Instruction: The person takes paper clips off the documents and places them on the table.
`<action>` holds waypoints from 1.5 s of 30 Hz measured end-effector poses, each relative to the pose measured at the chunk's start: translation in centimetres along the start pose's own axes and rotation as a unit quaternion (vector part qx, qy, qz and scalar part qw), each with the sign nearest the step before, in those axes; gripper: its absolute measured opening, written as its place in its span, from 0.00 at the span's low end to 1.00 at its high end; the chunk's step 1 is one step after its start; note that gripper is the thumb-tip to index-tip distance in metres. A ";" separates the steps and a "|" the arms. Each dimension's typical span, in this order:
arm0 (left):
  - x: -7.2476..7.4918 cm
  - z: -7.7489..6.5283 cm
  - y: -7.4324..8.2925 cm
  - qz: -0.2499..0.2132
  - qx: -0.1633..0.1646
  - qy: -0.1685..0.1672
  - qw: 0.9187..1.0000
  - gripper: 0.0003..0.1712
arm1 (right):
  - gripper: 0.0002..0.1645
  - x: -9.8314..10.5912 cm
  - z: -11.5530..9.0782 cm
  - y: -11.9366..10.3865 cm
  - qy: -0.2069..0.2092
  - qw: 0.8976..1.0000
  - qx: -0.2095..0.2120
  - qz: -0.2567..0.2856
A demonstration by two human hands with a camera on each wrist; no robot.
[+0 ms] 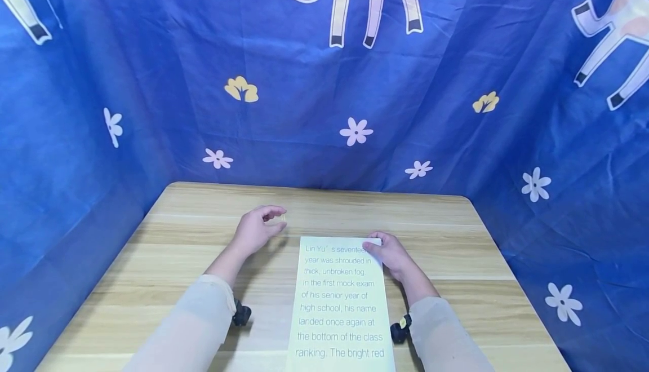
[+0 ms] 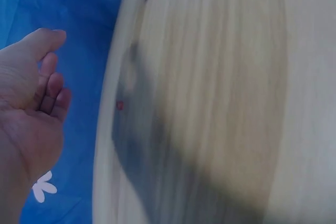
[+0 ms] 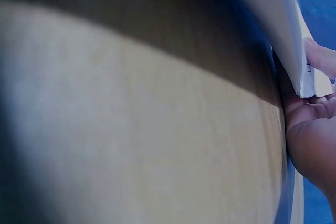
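Note:
Printed paper (image 1: pixel 337 304) with large English text lies upright before me in the head view, its lower end cut off by the frame. My right hand (image 1: pixel 392 256) grips its upper right corner, thumb on the printed face and fingers behind. In the right wrist view the paper's edge (image 3: pixel 307 77) looks layered, like several sheets or a fold. Left of the paper, my left hand (image 1: pixel 257 230) is raised over the table, thumb and fingers bent toward each other. A tiny thin yellowish thing (image 1: pixel 284 218) shows between those fingertips; its kind is unclear. The left wrist view hides it.
A light wood-grain table (image 1: pixel 203 225) spreads beneath both hands. Blue cloth (image 1: pixel 284 135) with animals and flowers hangs at the back and both sides. Black devices (image 1: pixel 241 313) sit at both wrists. A small red spot (image 2: pixel 120 105) marks the table in the left wrist view.

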State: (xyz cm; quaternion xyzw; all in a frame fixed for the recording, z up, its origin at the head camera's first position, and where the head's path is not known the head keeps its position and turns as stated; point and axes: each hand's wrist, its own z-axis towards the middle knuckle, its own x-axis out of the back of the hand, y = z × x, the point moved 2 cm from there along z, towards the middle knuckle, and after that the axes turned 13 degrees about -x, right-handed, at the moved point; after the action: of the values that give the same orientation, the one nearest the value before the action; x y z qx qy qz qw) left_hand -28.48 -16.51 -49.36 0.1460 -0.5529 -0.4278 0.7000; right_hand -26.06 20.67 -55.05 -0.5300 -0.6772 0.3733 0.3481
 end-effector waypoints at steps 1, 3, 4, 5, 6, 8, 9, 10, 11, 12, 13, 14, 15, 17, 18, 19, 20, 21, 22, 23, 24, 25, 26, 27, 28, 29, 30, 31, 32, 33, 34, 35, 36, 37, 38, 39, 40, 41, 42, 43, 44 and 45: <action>0.0 0.0 -0.2 0.004 0.003 -0.003 1.000 0.21 | 0.10 0.0 0.0 0.0 0.000 1.000 0.000 0.000; 0.1 -0.1 -0.5 0.011 0.008 -0.008 1.000 0.21 | 0.11 0.0 0.0 0.0 -0.001 1.000 0.000 -0.001; 0.1 -0.2 -0.6 0.015 0.010 -0.011 1.000 0.20 | 0.12 0.0 0.0 -0.1 -0.001 1.000 0.000 -0.001; 0.1 -0.3 -0.8 0.018 0.012 -0.014 1.000 0.20 | 0.13 0.0 0.0 -0.1 -0.001 1.000 0.000 -0.001; 0.1 -0.3 -0.9 0.019 0.015 -0.018 1.000 0.20 | 0.13 0.1 0.0 -0.1 -0.001 1.000 0.000 -0.003; 0.0 -0.4 -1.2 0.017 0.023 -0.026 0.999 0.20 | 0.14 0.0 0.0 -0.1 0.001 1.000 0.001 -0.006; 0.0 -0.5 -1.4 0.016 0.026 -0.031 0.999 0.21 | 0.14 0.0 0.0 -0.1 0.002 1.000 0.001 -0.006; -0.1 -0.6 -1.6 0.017 0.028 -0.037 0.999 0.20 | 0.14 0.0 0.0 -0.1 0.002 1.000 0.001 -0.007; -0.1 -0.6 -1.8 0.018 0.029 -0.043 0.998 0.20 | 0.14 0.0 0.0 -0.1 0.002 1.000 0.001 -0.007; -0.2 -0.7 -1.9 0.018 0.032 -0.047 0.998 0.20 | 0.14 0.0 0.0 -0.1 0.002 1.000 0.001 -0.007; -0.3 -0.8 -2.1 0.017 0.035 -0.051 0.998 0.19 | 0.14 0.1 0.0 -0.1 0.002 1.000 0.001 -0.006; -0.3 -0.8 -2.3 0.016 0.036 -0.055 0.998 0.19 | 0.14 0.1 0.0 -0.1 0.001 1.000 0.001 -0.005; -0.4 -0.9 -2.5 0.016 0.036 -0.058 0.998 0.19 | 0.13 0.1 0.0 -0.1 0.001 1.000 0.001 -0.004; -0.5 -1.0 -2.8 0.013 0.037 -0.061 0.997 0.18 | 0.13 0.1 0.0 -0.1 0.000 1.000 0.002 -0.002; -0.5 -1.1 -2.9 0.010 0.038 -0.060 0.997 0.18 | 0.13 0.1 0.0 -0.1 0.000 1.000 0.004 -0.001; -0.5 -1.1 -3.0 0.009 0.037 -0.060 0.997 0.19 | 0.12 0.1 0.0 -0.1 0.000 1.000 0.005 -0.001; -0.5 -1.2 -3.1 0.009 0.035 -0.060 0.998 0.19 | 0.12 0.0 0.0 -0.1 0.000 1.000 0.006 0.000; -0.6 -1.2 -3.2 0.011 0.033 -0.060 0.998 0.19 | 0.12 0.0 0.0 -0.1 0.000 1.000 0.007 -0.001; -0.6 -1.2 -3.2 0.013 0.031 -0.059 0.998 0.18 | 0.12 0.0 0.0 -0.1 0.001 1.000 0.008 0.000; -0.6 -1.2 -3.3 0.015 0.028 -0.060 0.998 0.18 | 0.12 0.0 0.0 -0.1 0.002 1.000 0.008 0.000; -0.6 -1.2 -3.3 0.018 0.026 -0.060 0.998 0.18 | 0.11 0.0 0.0 -0.1 0.002 1.000 0.008 -0.001; -0.7 -1.2 -3.3 0.020 0.024 -0.060 0.998 0.18 | 0.11 0.0 0.0 -0.1 0.002 1.000 0.007 -0.002; -0.7 -1.2 -3.4 0.022 0.024 -0.060 0.998 0.17 | 0.10 0.0 0.0 -0.1 0.003 1.000 0.006 -0.002; -0.7 -1.2 -3.5 0.024 0.022 -0.059 0.998 0.17 | 0.10 0.0 0.0 -0.2 0.003 1.000 0.006 -0.003; -0.7 -1.2 -3.5 0.026 0.021 -0.059 0.998 0.17 | 0.10 0.0 0.0 -0.2 0.003 1.000 0.004 -0.002; -0.7 -1.2 -3.6 0.028 0.019 -0.058 0.998 0.17 | 0.10 0.0 -0.1 -0.2 0.002 1.000 0.004 -0.003; -0.8 -1.2 -3.7 0.029 0.019 -0.058 0.998 0.17 | 0.10 0.1 -0.1 -0.2 0.001 1.000 0.004 -0.004; -0.7 -1.2 -3.7 0.031 0.019 -0.058 0.998 0.17 | 0.11 0.1 -0.1 -0.2 0.001 1.000 0.004 -0.005; -0.8 -1.2 -3.8 0.033 0.018 -0.059 0.998 0.17 | 0.11 0.1 0.0 -0.2 0.000 1.000 0.003 -0.004; -0.8 -1.2 -3.8 0.033 0.019 -0.060 0.997 0.17 | 0.12 0.1 0.0 -0.2 -0.001 1.000 0.003 -0.004; -0.7 -1.2 -3.8 0.033 0.021 -0.062 0.997 0.17 | 0.12 0.1 0.0 -0.2 0.000 1.000 0.002 -0.004; -0.7 -1.2 -3.8 0.034 0.022 -0.066 0.997 0.17 | 0.12 0.1 0.0 -0.2 0.000 1.000 0.002 -0.004; -0.7 -1.1 -3.7 0.036 0.021 -0.071 0.997 0.17 | 0.13 0.1 0.1 -0.2 0.002 1.000 0.002 -0.004; -0.7 -1.1 -3.7 0.038 0.022 -0.075 0.996 0.18 | 0.12 0.0 0.1 -0.2 0.003 1.000 0.003 -0.004; -0.7 -1.0 -3.7 0.039 0.022 -0.079 0.996 0.18 | 0.12 0.1 0.1 -0.2 0.004 1.000 0.002 -0.002; -0.7 -1.0 -3.6 0.040 0.022 -0.085 0.995 0.18 | 0.12 0.1 0.1 -0.1 0.006 1.000 0.002 -0.002; -0.6 -0.9 -3.5 0.042 0.021 -0.090 0.995 0.18 | 0.11 0.1 0.1 -0.1 0.007 1.000 0.003 -0.001; -0.6 -0.9 -3.5 0.042 0.020 -0.094 0.994 0.18 | 0.11 0.1 0.1 -0.1 0.008 1.000 0.004 -0.002; -0.6 -0.8 -3.4 0.041 0.020 -0.097 0.994 0.18 | 0.11 0.1 0.1 -0.1 0.008 1.000 0.005 -0.001; -0.5 -0.8 -3.4 0.039 0.024 -0.099 0.994 0.18 | 0.11 0.1 0.1 0.0 0.008 1.000 0.005 -0.001; -0.5 -0.8 -3.3 0.037 0.025 -0.100 0.994 0.18 | 0.11 0.1 0.1 0.0 0.008 1.000 0.004 0.001; -0.5 -0.8 -3.3 0.037 0.025 -0.101 0.994 0.18 | 0.11 0.1 0.1 0.0 0.007 1.000 0.004 0.000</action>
State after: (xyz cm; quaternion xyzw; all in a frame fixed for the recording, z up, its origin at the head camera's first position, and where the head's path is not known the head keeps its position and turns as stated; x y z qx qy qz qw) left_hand -29.21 -18.30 -52.19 0.0987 -0.6364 -0.4006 0.6517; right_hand -26.15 20.73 -55.05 -0.5314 -0.6729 0.3723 0.3553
